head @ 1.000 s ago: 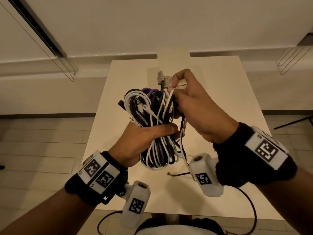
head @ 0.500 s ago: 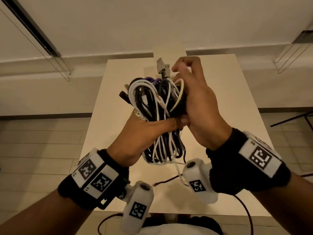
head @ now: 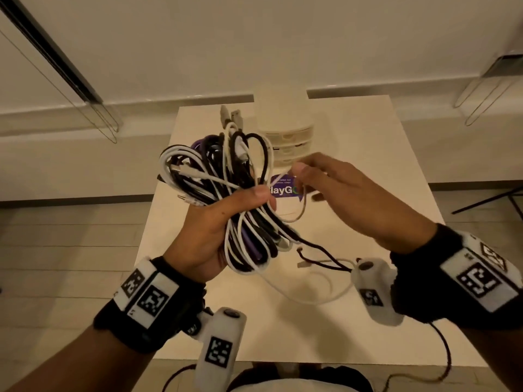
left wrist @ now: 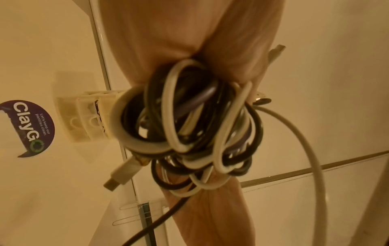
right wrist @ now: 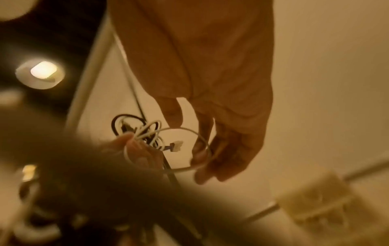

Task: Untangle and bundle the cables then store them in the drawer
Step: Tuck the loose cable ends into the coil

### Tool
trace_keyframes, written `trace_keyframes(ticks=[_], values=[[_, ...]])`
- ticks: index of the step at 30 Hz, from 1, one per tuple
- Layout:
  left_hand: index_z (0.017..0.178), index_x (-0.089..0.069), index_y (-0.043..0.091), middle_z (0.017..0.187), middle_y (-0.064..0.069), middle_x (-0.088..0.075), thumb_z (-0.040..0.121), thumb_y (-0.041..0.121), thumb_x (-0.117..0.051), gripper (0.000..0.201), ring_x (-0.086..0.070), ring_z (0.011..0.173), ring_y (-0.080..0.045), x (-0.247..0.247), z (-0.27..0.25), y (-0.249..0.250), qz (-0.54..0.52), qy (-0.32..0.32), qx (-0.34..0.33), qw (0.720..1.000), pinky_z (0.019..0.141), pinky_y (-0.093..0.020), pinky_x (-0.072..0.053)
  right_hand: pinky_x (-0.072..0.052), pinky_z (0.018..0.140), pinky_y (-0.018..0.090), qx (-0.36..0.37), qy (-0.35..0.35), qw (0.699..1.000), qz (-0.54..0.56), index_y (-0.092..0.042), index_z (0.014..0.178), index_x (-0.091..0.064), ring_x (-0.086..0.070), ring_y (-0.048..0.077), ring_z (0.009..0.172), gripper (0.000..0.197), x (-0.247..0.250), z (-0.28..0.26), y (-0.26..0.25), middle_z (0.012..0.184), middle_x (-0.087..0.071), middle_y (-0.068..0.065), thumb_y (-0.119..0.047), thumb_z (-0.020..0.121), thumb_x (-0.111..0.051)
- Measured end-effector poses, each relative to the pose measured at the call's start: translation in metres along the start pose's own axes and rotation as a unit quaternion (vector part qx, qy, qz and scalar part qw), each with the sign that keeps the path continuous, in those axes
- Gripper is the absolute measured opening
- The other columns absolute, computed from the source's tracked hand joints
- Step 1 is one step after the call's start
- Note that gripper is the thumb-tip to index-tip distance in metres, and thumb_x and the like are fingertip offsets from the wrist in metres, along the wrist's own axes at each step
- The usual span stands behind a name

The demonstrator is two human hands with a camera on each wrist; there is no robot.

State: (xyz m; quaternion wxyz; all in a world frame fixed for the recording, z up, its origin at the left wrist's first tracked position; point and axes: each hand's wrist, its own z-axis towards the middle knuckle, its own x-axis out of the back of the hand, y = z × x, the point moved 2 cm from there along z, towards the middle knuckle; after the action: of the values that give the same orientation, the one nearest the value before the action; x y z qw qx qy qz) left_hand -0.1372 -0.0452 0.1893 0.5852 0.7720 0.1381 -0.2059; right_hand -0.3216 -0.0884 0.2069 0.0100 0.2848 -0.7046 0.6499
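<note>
My left hand (head: 226, 213) grips a thick bundle of white, black and purple cables (head: 215, 168) around its middle, held up over the table. Two USB plugs (head: 230, 116) stick out of its top. In the left wrist view the looped cable ends (left wrist: 189, 126) bulge out of the fist. My right hand (head: 325, 185) is just right of the bundle, fingers loosely extended and thumb apart. A thin white cable loop (right wrist: 205, 146) from the bundle lies across its fingers (right wrist: 227, 149). A small cream drawer unit (head: 285, 137) stands behind the bundle, its drawers closed.
The cream table (head: 382, 171) carries a purple sticker (head: 283, 189) in front of the drawer unit. A loose white cable tail (head: 311, 295) trails from the bundle onto the table near me. Tiled floor lies on both sides.
My right hand has left the top of the bundle and moved right and down, drawing a thin white loop with it. The bundle now leans left, uncovering the drawer unit.
</note>
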Motion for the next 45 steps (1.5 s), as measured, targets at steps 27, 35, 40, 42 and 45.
trace_keyframes(ticks=[27, 35, 40, 42, 45], values=[[0.092, -0.064, 0.011, 0.072, -0.007, -0.057, 0.053, 0.026, -0.097, 0.052, -0.06, 0.07, -0.018, 0.003, -0.003, -0.008, -0.035, -0.042, 0.065, 0.996, 0.07, -0.028, -0.055, -0.04, 0.079, 0.013, 0.16, 0.033, 0.974, -0.158, -0.023, 0.104, -0.074, -0.056, 0.004, 0.094, 0.031, 0.035, 0.005, 0.004, 0.099, -0.057, -0.011, -0.016, 0.099, -0.044], [0.075, -0.068, 0.011, 0.071, -0.005, -0.061, 0.073, 0.022, -0.074, 0.013, -0.063, 0.068, -0.016, 0.004, -0.003, -0.008, -0.019, -0.019, 0.031, 0.999, 0.082, -0.033, -0.057, -0.035, 0.052, 0.031, 0.092, 0.05, 0.98, 0.169, -0.012, 0.079, -0.071, -0.041, 0.022, 0.05, 0.024, 0.037, 0.007, -0.009, 0.062, -0.045, 0.02, -0.005, 0.093, -0.052], [0.077, -0.064, 0.011, 0.07, -0.004, -0.059, 0.076, 0.021, -0.071, 0.012, -0.062, 0.067, -0.014, 0.015, -0.003, -0.002, -0.029, 0.004, 0.005, 1.0, 0.078, -0.029, -0.056, -0.038, 0.063, 0.018, 0.133, 0.043, 0.962, -0.235, -0.029, 0.103, -0.063, -0.04, 0.01, 0.067, 0.039, 0.063, 0.004, -0.001, 0.081, -0.047, -0.005, -0.015, 0.071, -0.079], [0.077, -0.065, 0.013, 0.069, -0.003, -0.058, 0.076, 0.02, -0.07, 0.008, -0.061, 0.066, -0.013, 0.017, -0.003, -0.002, -0.037, 0.003, 0.0, 0.999, 0.077, -0.029, -0.055, -0.044, 0.074, 0.029, 0.147, 0.068, 0.911, -0.38, -0.027, 0.107, -0.061, -0.047, 0.013, 0.082, 0.045, 0.069, 0.007, 0.009, 0.093, -0.047, -0.005, -0.007, 0.069, -0.077], [0.073, -0.068, 0.015, 0.069, -0.002, -0.06, 0.079, 0.015, -0.067, 0.006, -0.062, 0.066, -0.013, 0.014, -0.003, 0.001, -0.05, -0.005, 0.0, 0.999, 0.08, -0.03, -0.057, -0.051, 0.069, 0.025, 0.152, 0.114, 0.919, -0.345, -0.019, 0.108, -0.061, -0.06, 0.018, 0.09, 0.044, 0.074, 0.011, 0.019, 0.107, -0.046, 0.002, 0.013, 0.078, -0.062]])
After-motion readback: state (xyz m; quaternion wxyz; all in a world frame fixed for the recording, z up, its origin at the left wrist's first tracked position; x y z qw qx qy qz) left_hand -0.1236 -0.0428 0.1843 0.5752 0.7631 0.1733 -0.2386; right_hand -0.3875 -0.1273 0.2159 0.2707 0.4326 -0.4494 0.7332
